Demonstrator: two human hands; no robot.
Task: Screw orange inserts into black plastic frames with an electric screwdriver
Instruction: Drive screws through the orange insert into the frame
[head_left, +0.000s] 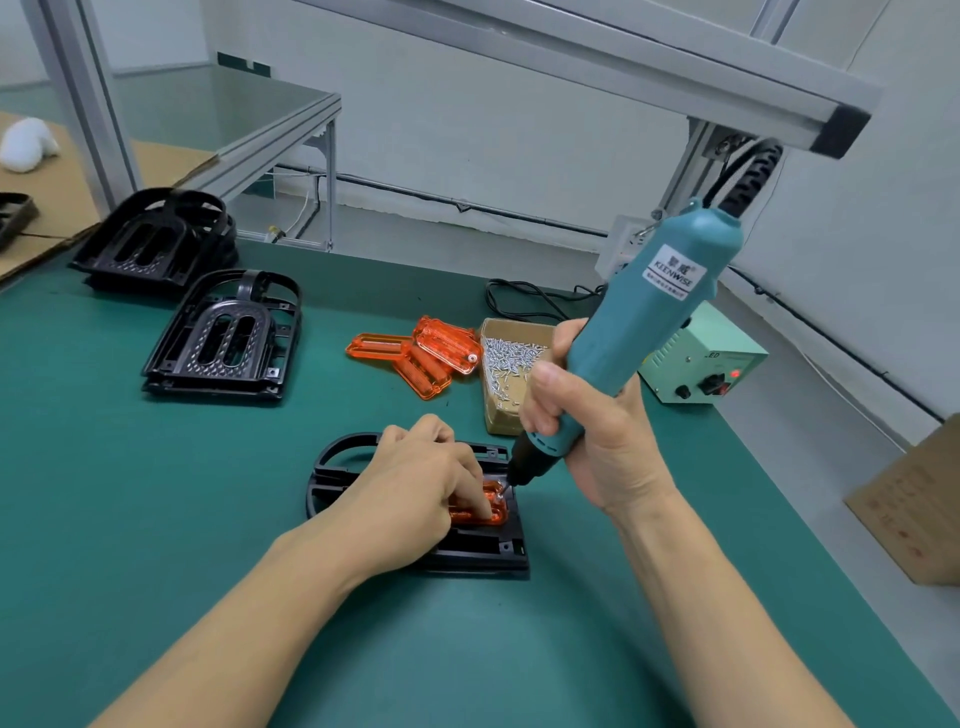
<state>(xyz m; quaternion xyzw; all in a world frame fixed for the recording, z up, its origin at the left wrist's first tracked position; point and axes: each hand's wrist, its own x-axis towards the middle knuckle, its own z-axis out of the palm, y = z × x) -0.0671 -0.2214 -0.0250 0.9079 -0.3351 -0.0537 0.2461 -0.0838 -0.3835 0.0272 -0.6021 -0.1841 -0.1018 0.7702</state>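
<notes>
A black plastic frame (483, 553) lies flat on the green mat in front of me. An orange insert (491, 512) sits inside it, mostly covered by my left hand (421, 478), whose fingers press down on it. My right hand (576, 415) grips a teal electric screwdriver (639, 332), tilted, with its black tip at a screw on the insert's right end. Several loose orange inserts (431, 353) lie behind the frame, next to a cardboard box of screws (506, 364).
Two stacks of black frames (223, 338) (156, 239) stand at the left. A pale green power supply (701, 364) with a red light sits at the right, cables behind it. A cardboard carton (914, 504) stands off the table's right edge. Aluminium frame posts rise at the back.
</notes>
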